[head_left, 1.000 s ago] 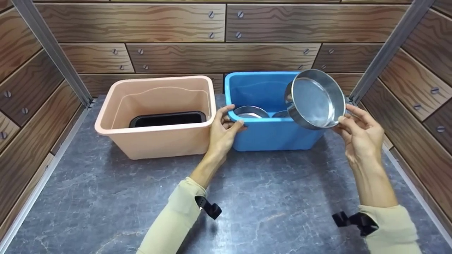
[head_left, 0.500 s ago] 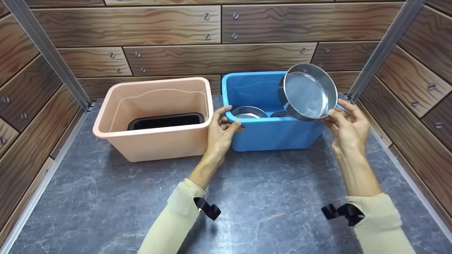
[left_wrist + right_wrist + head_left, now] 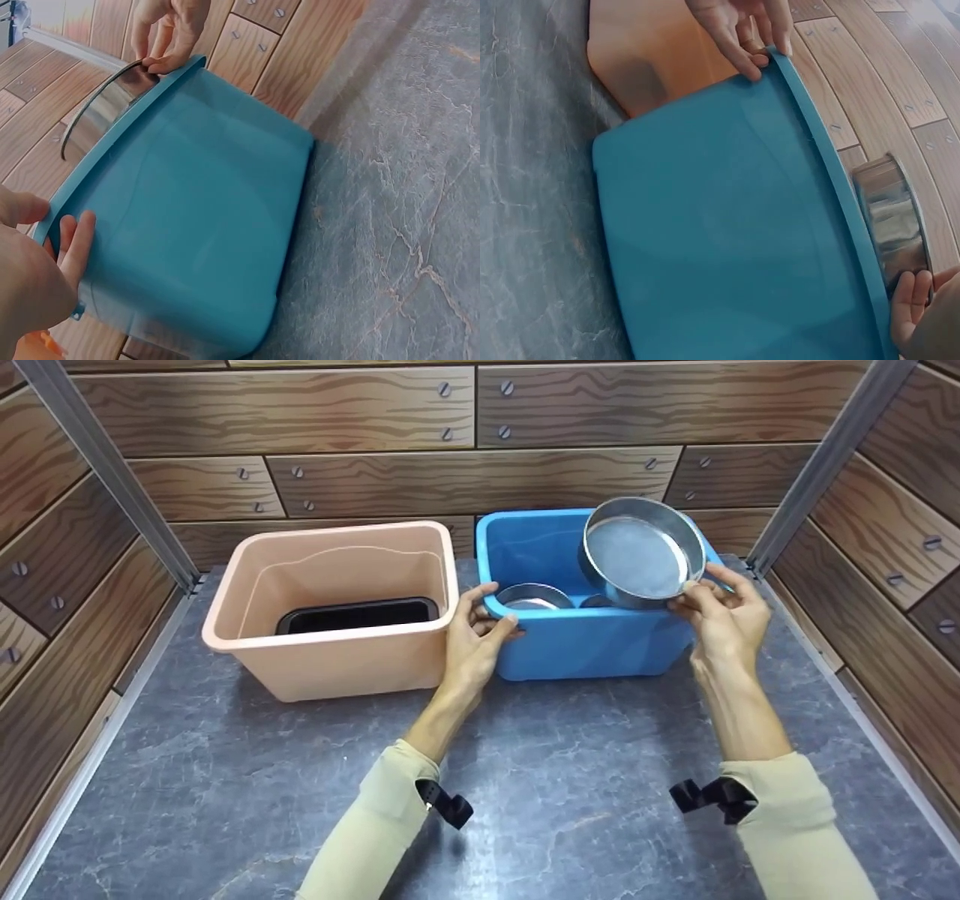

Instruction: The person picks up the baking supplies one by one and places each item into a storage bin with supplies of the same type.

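Note:
My right hand (image 3: 724, 619) pinches the near right rim of a round metal cake pan (image 3: 641, 551), tilted with its hollow side facing me. The pan overlaps the right half of the blue bin (image 3: 592, 649) in the head view; from the right wrist its wall (image 3: 891, 217) shows just past the bin's rim. With thumb and fingers my left hand (image 3: 474, 641) grips the bin's near left corner. Inside the bin lies another round metal pan (image 3: 534, 597), and the edge of a further one (image 3: 596, 601) shows beside it, mostly hidden.
Left of the blue bin stands a peach bin (image 3: 352, 664) with a black rectangular pan (image 3: 356, 615) inside. Both bins rest on a grey marbled table (image 3: 555, 780). Wood-patterned walls (image 3: 360, 412) enclose the back and sides.
My right hand has carried the cake pan left, from beyond the blue bin's right end to over its right half. The left hand keeps its grip on the bin's corner.

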Action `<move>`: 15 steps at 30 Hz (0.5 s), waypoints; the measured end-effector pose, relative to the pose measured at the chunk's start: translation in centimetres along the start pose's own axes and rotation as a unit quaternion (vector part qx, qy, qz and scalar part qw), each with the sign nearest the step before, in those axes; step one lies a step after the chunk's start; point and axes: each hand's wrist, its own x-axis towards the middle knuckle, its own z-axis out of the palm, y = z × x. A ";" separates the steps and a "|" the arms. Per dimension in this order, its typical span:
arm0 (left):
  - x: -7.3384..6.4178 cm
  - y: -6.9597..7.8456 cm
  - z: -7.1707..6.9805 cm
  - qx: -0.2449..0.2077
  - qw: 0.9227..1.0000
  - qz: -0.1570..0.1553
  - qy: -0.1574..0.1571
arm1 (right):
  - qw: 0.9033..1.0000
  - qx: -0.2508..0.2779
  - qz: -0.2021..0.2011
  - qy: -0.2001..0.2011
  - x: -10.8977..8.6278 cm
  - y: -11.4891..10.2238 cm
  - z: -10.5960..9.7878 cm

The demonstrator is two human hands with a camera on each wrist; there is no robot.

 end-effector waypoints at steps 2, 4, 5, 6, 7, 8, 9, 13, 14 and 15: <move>0.0 0.0 0.0 0.002 1.000 -0.002 0.002 | 1.000 -0.013 -0.006 0.007 0.1 0.1 0.3; 0.0 0.0 0.0 0.001 1.000 0.000 0.003 | 0.999 -0.031 -0.010 0.011 0.1 0.1 0.6; 0.0 0.0 0.0 -0.001 1.000 0.003 0.003 | 0.999 -0.039 -0.013 0.011 0.1 0.1 0.7; 0.0 0.0 0.0 -0.002 1.000 0.007 0.002 | 0.999 -0.049 -0.017 0.009 0.1 0.1 0.8; 0.1 -0.1 0.0 -0.004 1.000 0.011 0.001 | 0.998 -0.057 -0.021 0.007 0.1 0.1 0.8; 0.1 -0.2 0.0 -0.006 1.000 0.015 -0.001 | 0.998 -0.066 -0.024 0.005 0.1 0.1 0.9; 0.1 -0.2 0.0 -0.006 1.000 0.019 -0.002 | 0.997 -0.075 -0.027 0.003 0.1 0.1 0.9; 0.0 -0.3 0.0 -0.004 1.000 0.023 -0.007 | 0.993 -0.114 -0.026 -0.007 0.0 0.2 0.7; 0.0 -0.2 0.0 -0.003 1.000 0.023 -0.007 | 0.992 -0.123 -0.024 -0.009 -0.1 0.2 0.7; 0.0 -0.2 0.0 -0.002 1.000 0.022 -0.007 | 0.991 -0.132 -0.022 -0.012 -0.1 0.2 0.6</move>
